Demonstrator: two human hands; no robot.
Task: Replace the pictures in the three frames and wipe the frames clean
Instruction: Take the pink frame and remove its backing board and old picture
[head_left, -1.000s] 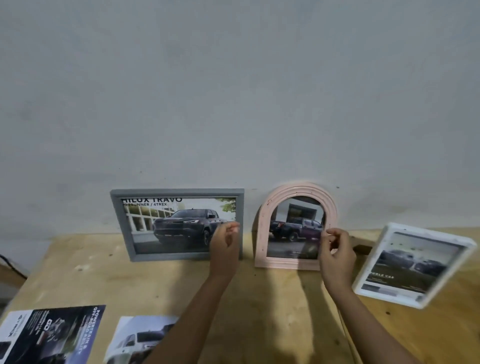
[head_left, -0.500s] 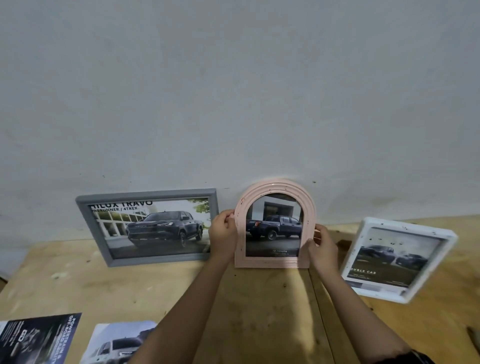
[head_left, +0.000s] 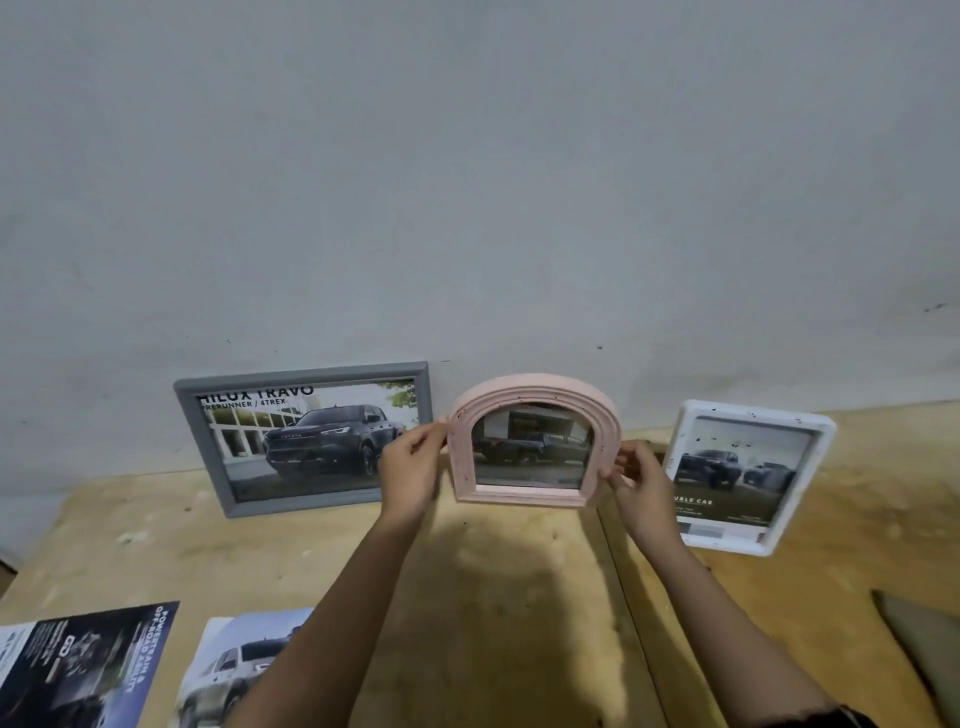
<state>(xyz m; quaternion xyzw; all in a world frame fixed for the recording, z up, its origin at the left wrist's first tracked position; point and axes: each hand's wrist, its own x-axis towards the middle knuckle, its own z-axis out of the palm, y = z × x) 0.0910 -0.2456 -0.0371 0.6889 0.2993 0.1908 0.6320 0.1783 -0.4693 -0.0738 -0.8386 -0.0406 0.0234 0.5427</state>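
A pink arched picture frame (head_left: 534, 448) is held between both hands near the back edge of the pale wooden counter (head_left: 519, 597), just in front of the grey-white wall (head_left: 467, 182). It faces the camera and holds a photo of a dark pickup truck. Whether its lower edge touches the counter cannot be told.

The left hand (head_left: 413, 470) pinches the frame's left side near the start of the arch, with the fingers (head_left: 428, 434) and thumb closed on the rim. The right hand (head_left: 641, 486) grips the lower right side, its fingers (head_left: 623, 460) curled round the edge.

Towards the back left corner, a grey rectangular frame (head_left: 306, 436) leans against the wall and shows a dark truck under the words "HILUX TRAVO". The left hand overlaps its lower right corner in the view. To the right of the pink frame, a white rectangular frame (head_left: 748, 475) stands tilted on the counter and shows two dark vehicles; it is just beside the right hand.

Along the near left edge of the counter lie two loose prints side by side: a dark blue printed sheet (head_left: 88, 670) and a photo of a white car (head_left: 234, 670), the second partly hidden by the left forearm.
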